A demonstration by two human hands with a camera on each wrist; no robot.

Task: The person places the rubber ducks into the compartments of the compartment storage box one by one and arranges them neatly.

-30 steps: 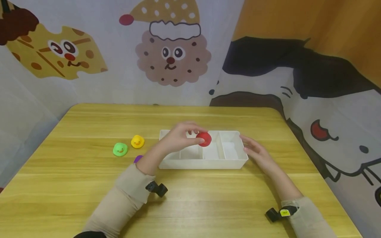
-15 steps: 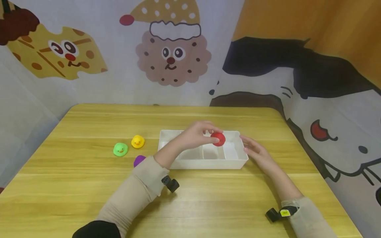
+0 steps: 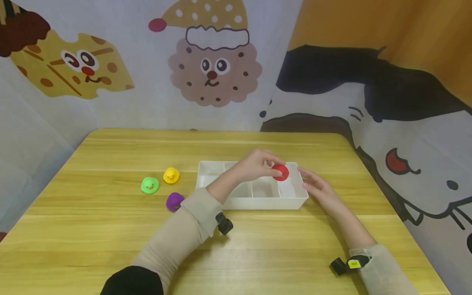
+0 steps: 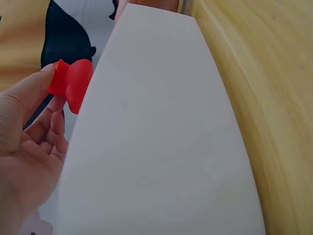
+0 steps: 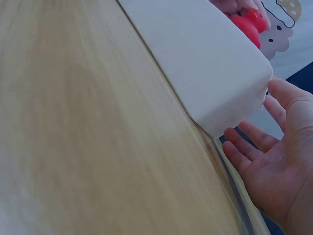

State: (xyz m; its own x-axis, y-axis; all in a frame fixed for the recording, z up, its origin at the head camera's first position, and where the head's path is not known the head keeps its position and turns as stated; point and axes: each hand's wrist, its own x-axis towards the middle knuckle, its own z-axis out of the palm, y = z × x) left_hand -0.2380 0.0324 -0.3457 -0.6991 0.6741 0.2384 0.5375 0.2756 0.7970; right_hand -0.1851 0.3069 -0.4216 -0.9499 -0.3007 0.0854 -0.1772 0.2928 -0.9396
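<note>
Between thumb and fingers, my left hand (image 3: pixel 256 164) pinches a red rubber duck (image 3: pixel 281 172) over the rightmost compartment of a white divided box (image 3: pixel 262 203). In the left wrist view the red duck (image 4: pixel 73 83) shows side-on at the box's upper edge, gripped at its head end. My right hand (image 3: pixel 320 190) rests against the right end of the box, its fingers loosely extended; in the right wrist view the thumb of that hand (image 5: pixel 293 147) meets the box's corner. My left forearm hides part of the box's left compartments.
Left of the box, a green duck (image 3: pixel 150 185), a yellow duck (image 3: pixel 171 175) and a purple duck (image 3: pixel 175 201) sit on the wooden table (image 3: pixel 110 237). The purple one lies close to my left sleeve. A cartoon-printed curtain (image 3: pixel 140 110) hangs behind the table.
My left hand has carried the red duck rightward across the box, from the middle compartments to the rightmost one. The purple duck has come into fuller view. My right hand stays put.
</note>
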